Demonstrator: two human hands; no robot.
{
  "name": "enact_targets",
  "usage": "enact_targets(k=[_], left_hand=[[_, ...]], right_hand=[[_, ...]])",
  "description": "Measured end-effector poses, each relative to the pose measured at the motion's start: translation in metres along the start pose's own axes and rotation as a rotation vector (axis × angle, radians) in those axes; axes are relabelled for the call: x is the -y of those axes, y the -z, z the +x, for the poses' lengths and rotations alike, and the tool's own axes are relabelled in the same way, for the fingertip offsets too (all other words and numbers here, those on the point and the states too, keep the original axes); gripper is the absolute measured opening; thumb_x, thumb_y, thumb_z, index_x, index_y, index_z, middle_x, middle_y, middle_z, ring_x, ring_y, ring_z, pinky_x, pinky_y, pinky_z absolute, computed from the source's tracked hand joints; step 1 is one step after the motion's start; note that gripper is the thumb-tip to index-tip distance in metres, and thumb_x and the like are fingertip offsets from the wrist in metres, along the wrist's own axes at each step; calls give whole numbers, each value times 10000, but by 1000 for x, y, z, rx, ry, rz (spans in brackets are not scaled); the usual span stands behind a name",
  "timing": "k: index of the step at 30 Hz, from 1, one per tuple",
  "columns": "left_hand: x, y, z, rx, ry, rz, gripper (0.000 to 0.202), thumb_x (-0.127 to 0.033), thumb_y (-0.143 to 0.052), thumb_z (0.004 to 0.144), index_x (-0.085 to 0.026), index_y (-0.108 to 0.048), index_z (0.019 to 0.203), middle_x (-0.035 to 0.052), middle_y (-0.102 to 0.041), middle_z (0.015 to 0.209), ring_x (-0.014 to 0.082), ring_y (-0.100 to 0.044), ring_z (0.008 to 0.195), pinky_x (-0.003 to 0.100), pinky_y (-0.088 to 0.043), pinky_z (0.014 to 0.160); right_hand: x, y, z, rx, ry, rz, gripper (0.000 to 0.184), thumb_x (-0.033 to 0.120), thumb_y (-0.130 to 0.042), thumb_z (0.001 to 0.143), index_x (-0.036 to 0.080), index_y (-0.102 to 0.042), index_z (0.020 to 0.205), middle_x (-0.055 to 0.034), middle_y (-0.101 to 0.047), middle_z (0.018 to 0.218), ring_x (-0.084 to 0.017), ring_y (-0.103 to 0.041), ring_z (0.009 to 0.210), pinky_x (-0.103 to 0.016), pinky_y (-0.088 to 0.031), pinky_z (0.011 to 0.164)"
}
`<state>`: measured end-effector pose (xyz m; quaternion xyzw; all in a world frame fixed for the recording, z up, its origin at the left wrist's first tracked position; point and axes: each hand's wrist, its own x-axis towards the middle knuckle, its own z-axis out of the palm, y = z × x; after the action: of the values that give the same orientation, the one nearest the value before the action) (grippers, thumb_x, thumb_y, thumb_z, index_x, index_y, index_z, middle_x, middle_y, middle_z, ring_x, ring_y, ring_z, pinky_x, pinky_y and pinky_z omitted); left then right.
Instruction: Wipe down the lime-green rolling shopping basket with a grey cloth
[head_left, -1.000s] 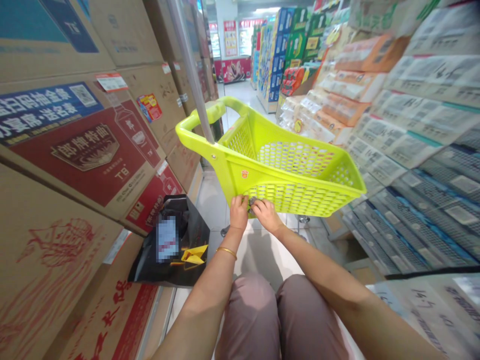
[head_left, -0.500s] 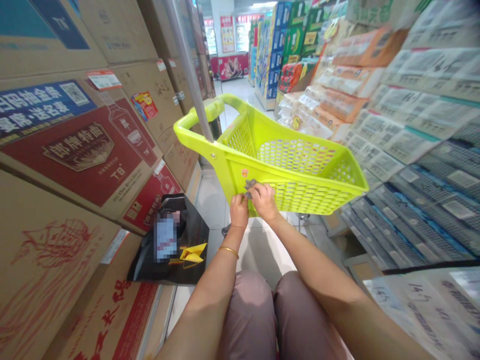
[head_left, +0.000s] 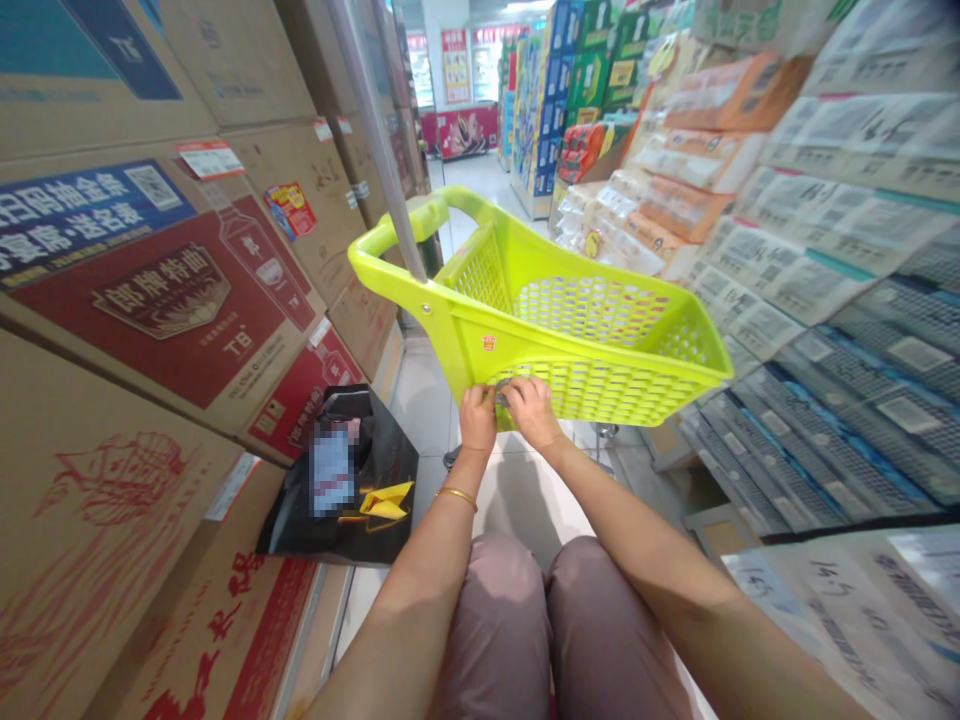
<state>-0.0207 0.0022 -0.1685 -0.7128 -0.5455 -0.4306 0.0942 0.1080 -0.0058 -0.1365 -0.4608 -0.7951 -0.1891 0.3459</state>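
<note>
A yellow-green plastic shopping cart (head_left: 600, 345) stands side-on in front of my knees, its basket wall full of holes. My left hand (head_left: 478, 415) is closed, with its fingertips pinched at the lower side of the cart. Beside it my right hand (head_left: 530, 410) is closed too, thumb and fingers bent around a small grey crumpled scrap (head_left: 502, 391), perhaps cloth. The scrap lies between both hands' fingertips, close to the cart wall; my fingers partly hide it. Just above sits a small red-and-white sticker (head_left: 489, 343).
Stacked cardboard cartons (head_left: 180, 310) wall the left side. A black bag (head_left: 345, 480) with a yellow piece on it stands on the floor by them. Packs of paper goods (head_left: 817, 250) are piled on the right. A metal pole (head_left: 382, 130) rises by the cart handle.
The grey scrap has gone from sticking up above my fingers to lower down, mostly between my fingertips. My right hand has shifted slightly down. The cart has hardly moved.
</note>
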Motion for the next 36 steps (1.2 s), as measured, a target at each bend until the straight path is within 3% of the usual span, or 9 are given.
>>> enact_targets(k=[4, 6, 9, 14, 21, 25, 28, 31, 36], left_hand=[[-1, 0, 0, -36, 13, -18, 285, -227, -386, 950, -187, -667, 930, 65, -589, 859, 184, -488, 801, 309, -422, 731], [-2, 1, 0, -35, 21, -29, 286, -242, -386, 951, -186, -666, 933, 66, -591, 851, 186, -484, 796, 313, -420, 725], [-2, 1, 0, -20, 26, -21, 295, -227, -389, 943, -180, -668, 863, 67, -588, 819, 185, -480, 772, 310, -414, 698], [-1, -1, 0, -59, 17, -13, 308, -190, -407, 919, -177, -650, 730, 66, -583, 805, 179, -491, 768, 302, -420, 686], [0, 2, 0, -28, -17, -44, 266, -192, -413, 927, -183, -679, 950, 73, -577, 833, 194, -497, 792, 319, -423, 705], [-1, 2, -1, -58, -27, -45, 281, -182, -400, 931, -179, -681, 931, 73, -581, 836, 190, -490, 786, 315, -422, 701], [-2, 1, -1, -57, -12, -51, 297, -208, -399, 936, -177, -678, 839, 74, -583, 834, 189, -483, 782, 318, -422, 705], [-3, 1, -2, -39, 13, -73, 291, -243, -395, 944, -188, -672, 878, 67, -585, 839, 185, -483, 789, 324, -424, 726], [-3, 2, -3, -6, 37, -71, 315, -244, -387, 939, -185, -663, 799, 67, -580, 809, 184, -486, 787, 325, -424, 714]], right_hand=[[1, 12, 33, -182, -130, 13, 205, 230, -463, 910, 237, -653, 985, -67, -575, 1057, -207, -405, 986, -353, -341, 875], [2, 14, 42, -199, -138, 1, 211, 226, -463, 906, 241, -647, 1008, -65, -568, 1067, -207, -410, 982, -358, -343, 879], [5, 9, 38, -119, -97, -15, 204, 225, -487, 894, 244, -645, 1023, -64, -577, 1070, -212, -413, 987, -352, -338, 856], [3, -7, 4, 23, 10, -12, 188, 230, -513, 891, 249, -652, 1017, -55, -609, 1046, -209, -406, 994, -326, -327, 828], [-2, -9, -19, 220, 61, -32, 189, 220, -488, 907, 241, -647, 1008, -55, -616, 1060, -201, -416, 962, -319, -325, 785], [1, 0, -8, 164, 36, -5, 206, 220, -485, 911, 250, -638, 1046, -60, -604, 1066, -200, -408, 988, -318, -321, 812], [2, 7, 10, 41, -35, 13, 209, 235, -493, 906, 264, -639, 1053, -58, -589, 1083, -208, -400, 1020, -332, -320, 846], [2, 11, 27, -73, -130, 13, 220, 241, -478, 908, 263, -643, 1052, -64, -568, 1117, -213, -401, 1029, -356, -323, 889], [2, 4, 19, 17, -68, 15, 229, 236, -495, 894, 269, -643, 1065, -61, -582, 1094, -214, -410, 1033, -348, -340, 872]])
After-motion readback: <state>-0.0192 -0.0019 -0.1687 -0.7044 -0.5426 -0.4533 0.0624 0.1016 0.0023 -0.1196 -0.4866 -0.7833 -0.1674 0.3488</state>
